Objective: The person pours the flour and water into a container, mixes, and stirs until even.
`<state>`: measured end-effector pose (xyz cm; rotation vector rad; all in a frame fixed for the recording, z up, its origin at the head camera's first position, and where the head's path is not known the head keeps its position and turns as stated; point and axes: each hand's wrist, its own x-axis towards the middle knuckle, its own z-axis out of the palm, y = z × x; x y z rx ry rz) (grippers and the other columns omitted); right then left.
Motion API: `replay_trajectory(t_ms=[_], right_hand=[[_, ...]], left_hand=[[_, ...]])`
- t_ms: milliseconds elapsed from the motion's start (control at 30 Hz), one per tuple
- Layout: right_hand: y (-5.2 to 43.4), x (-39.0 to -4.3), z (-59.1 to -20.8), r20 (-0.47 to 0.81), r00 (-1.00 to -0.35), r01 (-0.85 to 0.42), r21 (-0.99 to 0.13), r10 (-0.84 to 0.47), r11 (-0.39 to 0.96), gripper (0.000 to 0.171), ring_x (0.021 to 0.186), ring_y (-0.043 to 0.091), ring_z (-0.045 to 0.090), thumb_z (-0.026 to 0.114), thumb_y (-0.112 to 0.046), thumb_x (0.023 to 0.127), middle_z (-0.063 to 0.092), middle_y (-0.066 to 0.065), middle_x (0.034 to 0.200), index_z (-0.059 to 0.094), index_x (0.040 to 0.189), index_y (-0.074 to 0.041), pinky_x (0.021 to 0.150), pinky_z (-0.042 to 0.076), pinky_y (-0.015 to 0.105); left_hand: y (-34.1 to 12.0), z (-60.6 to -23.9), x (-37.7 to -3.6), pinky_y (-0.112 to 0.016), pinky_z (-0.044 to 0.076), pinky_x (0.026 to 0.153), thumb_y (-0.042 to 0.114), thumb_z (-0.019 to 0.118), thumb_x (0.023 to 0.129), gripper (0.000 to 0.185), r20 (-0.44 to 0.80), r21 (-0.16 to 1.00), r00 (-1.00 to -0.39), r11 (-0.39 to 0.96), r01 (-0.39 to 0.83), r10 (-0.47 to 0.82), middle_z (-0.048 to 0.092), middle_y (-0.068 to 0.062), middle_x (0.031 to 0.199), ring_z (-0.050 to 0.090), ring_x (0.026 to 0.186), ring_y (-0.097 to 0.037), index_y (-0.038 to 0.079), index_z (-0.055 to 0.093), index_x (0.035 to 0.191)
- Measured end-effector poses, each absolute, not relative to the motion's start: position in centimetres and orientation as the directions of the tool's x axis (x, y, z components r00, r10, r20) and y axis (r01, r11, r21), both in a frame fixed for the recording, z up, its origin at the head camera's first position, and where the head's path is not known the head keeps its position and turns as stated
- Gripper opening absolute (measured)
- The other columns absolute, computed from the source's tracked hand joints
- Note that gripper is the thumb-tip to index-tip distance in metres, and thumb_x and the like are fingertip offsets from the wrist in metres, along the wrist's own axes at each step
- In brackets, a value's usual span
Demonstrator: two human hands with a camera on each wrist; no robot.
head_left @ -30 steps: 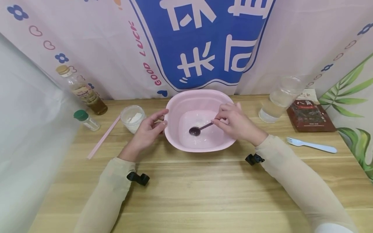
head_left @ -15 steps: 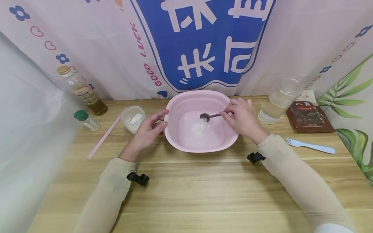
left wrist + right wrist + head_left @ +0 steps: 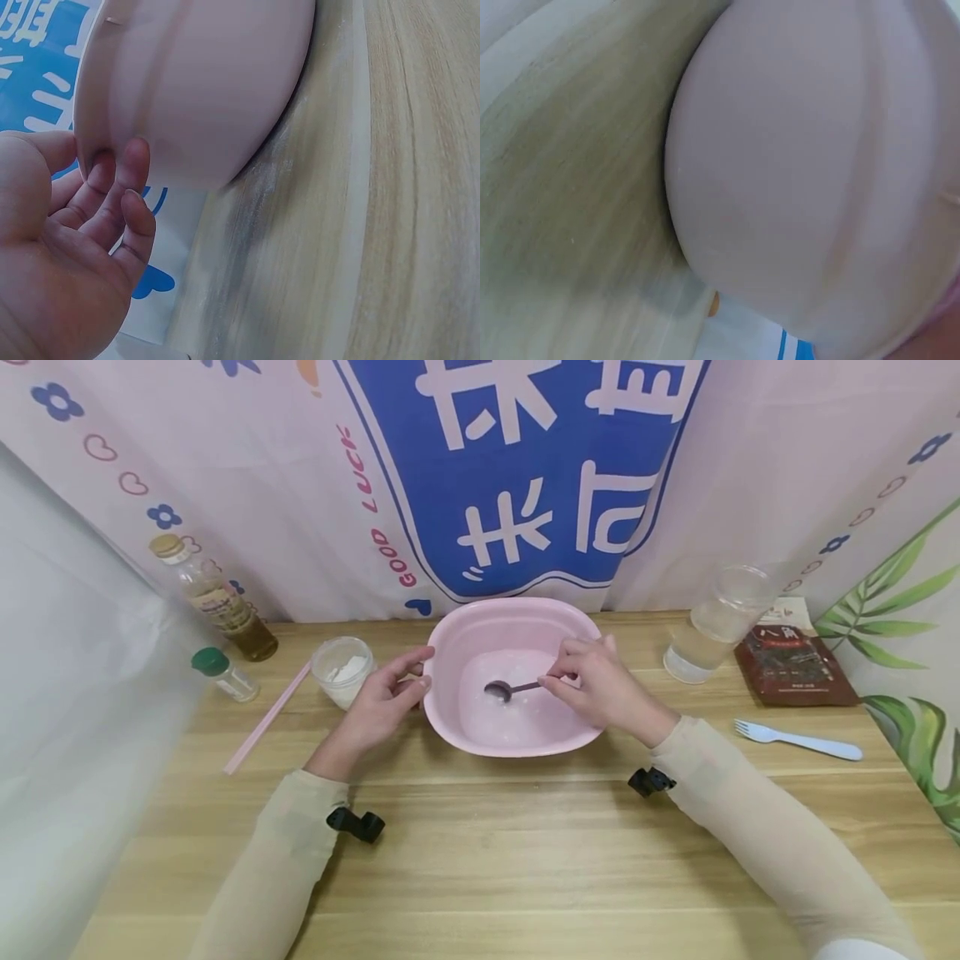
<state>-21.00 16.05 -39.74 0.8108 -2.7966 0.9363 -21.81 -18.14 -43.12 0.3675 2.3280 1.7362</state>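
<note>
head: above, looking down at table point(image 3: 480, 860) | wrists: close beside basin point(image 3: 202, 82) | shared: basin

On the worktop point(image 3: 480, 860) there is one pink basin point(image 3: 517, 618) with one spoon point(image 3: 504, 690) inside. Left of the basin: one jar point(image 3: 342, 670), one pink stick point(image 3: 266, 718), two bottles point(image 3: 213, 597). Right of the basin: one cup point(image 3: 716, 625), one packet point(image 3: 793, 664), one fork point(image 3: 797, 741).
</note>
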Motion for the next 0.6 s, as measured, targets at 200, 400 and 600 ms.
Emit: replay_trajectory(t_ms=[200, 400, 600], right_hand=[[17.6, -20.3, -39.0, 0.192, -0.854, -0.503, -0.54, -0.483, 0.675, 0.014, 0.09, 0.02, 0.052, 0.079, -0.017, 0.099, 0.057, -0.001, 0.081, 0.085, 0.089, -0.008, 0.098, 0.023, 0.052], [19.3, -20.3, -38.6, 0.257, -0.864, -0.504, -0.456, -0.434, 0.734, 0.015, 0.09, 0.023, 0.052, 0.08, -0.015, 0.097, 0.061, 0.0, 0.08, 0.083, 0.086, -0.008, 0.087, 0.024, 0.045], [18.8, -20.9, -39.0, 0.311, -0.879, -0.467, -0.407, -0.361, 0.785, 0.016, 0.091, 0.029, 0.055, 0.079, -0.016, 0.098, 0.07, 0.006, 0.087, 0.083, 0.086, -0.006, 0.086, 0.026, 0.047]], left_hand=[[-18.1, -43.1, -21.8, -0.029, 0.064, 0.091, 0.01, 0.055, 0.112, 0.051, -0.022, 0.954, -0.948, 0.292, 0.076, 0.318, 0.056, -0.021, 0.133, 0.069, 0.099, -0.007, 0.005, 0.047, 0.162], [-18.1, -43.1, -21.8, -0.031, 0.065, 0.09, 0.009, 0.054, 0.112, 0.051, -0.017, 0.953, -0.948, 0.292, 0.081, 0.318, 0.056, -0.022, 0.132, 0.069, 0.097, -0.006, 0.003, 0.046, 0.162], [-18.1, -43.1, -21.8, -0.022, 0.063, 0.087, 0.008, 0.054, 0.112, 0.051, -0.014, 0.956, -0.947, 0.282, 0.081, 0.321, 0.055, -0.023, 0.133, 0.07, 0.099, -0.006, 0.003, 0.046, 0.162]])
